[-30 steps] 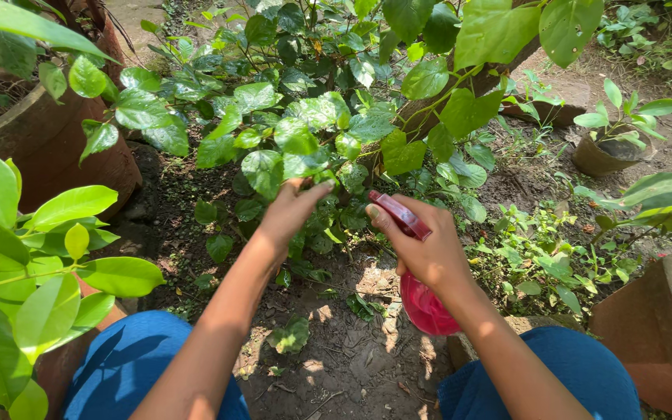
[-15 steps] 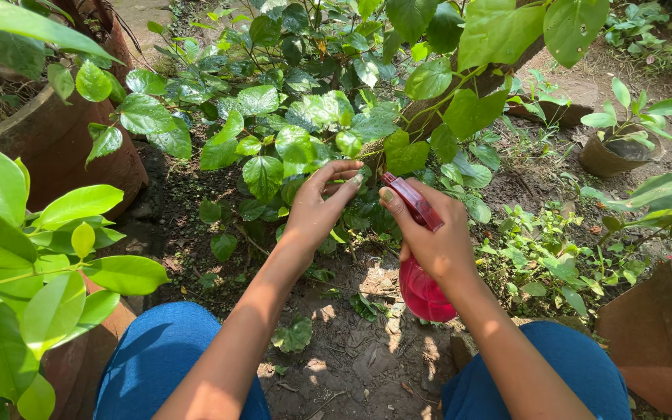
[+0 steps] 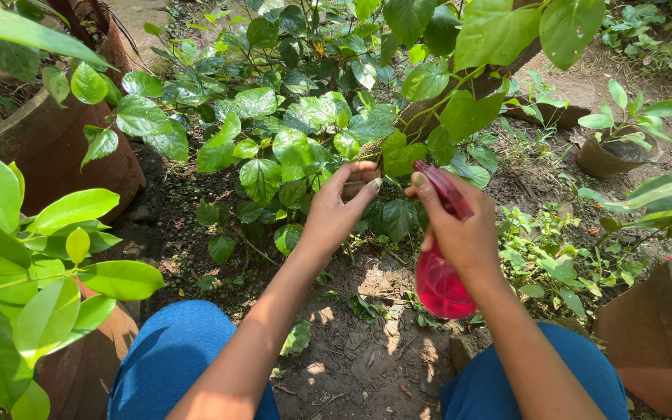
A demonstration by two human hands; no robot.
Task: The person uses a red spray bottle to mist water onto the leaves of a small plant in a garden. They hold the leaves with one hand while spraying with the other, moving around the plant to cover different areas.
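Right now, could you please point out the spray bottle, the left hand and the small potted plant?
spray bottle (image 3: 439, 286): head view, on its red body.
left hand (image 3: 334, 211): head view, back of the hand.
small potted plant (image 3: 602, 159): head view, pot's wall.

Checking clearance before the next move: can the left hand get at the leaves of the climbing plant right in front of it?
Probably yes: the left hand is raised beside the leaves, nothing between them; the right hand holds the red spray bottle off to the side.

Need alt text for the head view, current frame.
A person's right hand holds a pink spray bottle aimed at a leafy green plant, while the left hand reaches into its leaves. Brown pots stand around on bare soil.
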